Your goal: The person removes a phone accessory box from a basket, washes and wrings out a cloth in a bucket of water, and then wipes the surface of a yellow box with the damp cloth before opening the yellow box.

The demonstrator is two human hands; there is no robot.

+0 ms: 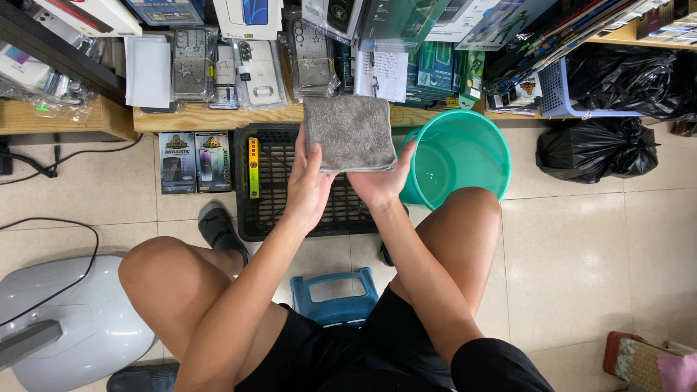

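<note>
A folded grey cloth (348, 131) is held up flat in front of me, between both hands. My left hand (307, 187) grips its lower left edge, thumb on top. Under the lower right corner, my right hand (382, 181) holds it with fingers spread. Just right of the cloth stands a turquoise plastic bucket (475, 141) with water in it, partly behind my right knee. Below the cloth lies a black plastic crate (272, 196) on the tiled floor. I sit on a low blue stool (334, 294).
A wooden shelf (210, 116) at the back carries phone cases and boxed accessories. Two small boxes (194, 161) lie on the floor at left. Black rubbish bags (595, 149) sit at right, a grey fan base (72, 319) and cables at lower left.
</note>
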